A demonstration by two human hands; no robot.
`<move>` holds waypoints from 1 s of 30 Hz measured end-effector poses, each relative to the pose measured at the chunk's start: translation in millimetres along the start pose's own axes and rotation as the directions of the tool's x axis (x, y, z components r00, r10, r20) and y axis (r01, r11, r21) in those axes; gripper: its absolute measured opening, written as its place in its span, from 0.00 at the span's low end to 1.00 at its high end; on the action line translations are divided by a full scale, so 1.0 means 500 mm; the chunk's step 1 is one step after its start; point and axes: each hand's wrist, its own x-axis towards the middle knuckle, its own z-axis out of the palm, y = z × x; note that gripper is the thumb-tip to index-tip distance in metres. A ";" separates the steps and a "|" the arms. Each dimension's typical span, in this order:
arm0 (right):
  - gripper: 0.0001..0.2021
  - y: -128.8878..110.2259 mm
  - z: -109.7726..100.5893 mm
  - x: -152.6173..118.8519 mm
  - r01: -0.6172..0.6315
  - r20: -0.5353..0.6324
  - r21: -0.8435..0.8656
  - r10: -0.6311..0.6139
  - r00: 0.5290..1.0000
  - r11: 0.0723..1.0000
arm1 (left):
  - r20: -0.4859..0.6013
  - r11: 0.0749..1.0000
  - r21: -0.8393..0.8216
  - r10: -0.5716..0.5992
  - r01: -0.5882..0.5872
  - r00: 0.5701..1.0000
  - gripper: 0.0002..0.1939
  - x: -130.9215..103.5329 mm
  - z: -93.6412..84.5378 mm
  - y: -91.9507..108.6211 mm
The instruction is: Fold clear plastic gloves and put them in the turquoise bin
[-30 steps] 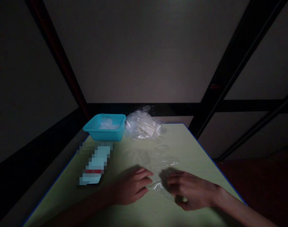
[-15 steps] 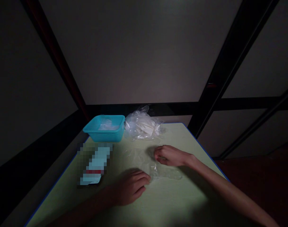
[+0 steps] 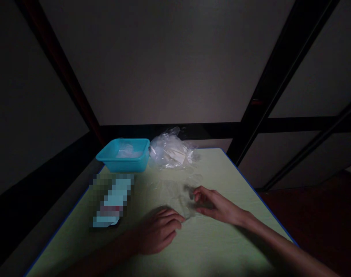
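A thin, clear plastic piece (image 3: 166, 190) lies on the pale green table (image 3: 210, 246), its outline hard to make out. My left hand (image 3: 160, 231) rests palm down at the near left of it, with the thumb and fingertips pinched on its near edge. To the right, my right hand (image 3: 211, 204) is just above the plastic, its fingers curled and the thumb apart from them, with nothing visible between.
At the back left stands a turquoise basket (image 3: 126, 165) with clear plastic inside. Beside it lies a crumpled clear bag (image 3: 171, 150) with whitish contents. A blurred-out light blue object (image 3: 116, 198) lies at the left. A wall panel (image 3: 169, 69) rises behind the table.
My right hand has moved right and nearer, and its thumb and fingers have parted. The plastic by it has shifted, with one part now lying farther back. My left hand has barely moved.
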 end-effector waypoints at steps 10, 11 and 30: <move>0.28 0.062 0.056 0.051 -0.118 0.057 0.524 0.104 0.993 0.843 | 0.008 0.986 -0.135 -0.094 0.094 0.996 0.16 0.002 0.001 -0.003; 0.27 0.062 0.056 0.053 -0.113 0.052 0.529 0.101 0.994 0.841 | 0.007 0.985 -0.142 -0.095 0.096 0.995 0.15 0.001 0.002 -0.004; 0.14 0.014 0.030 0.038 -0.031 0.176 0.313 -0.025 0.984 0.949 | -0.027 0.988 -0.145 -0.059 0.054 0.998 0.13 -0.006 0.009 -0.015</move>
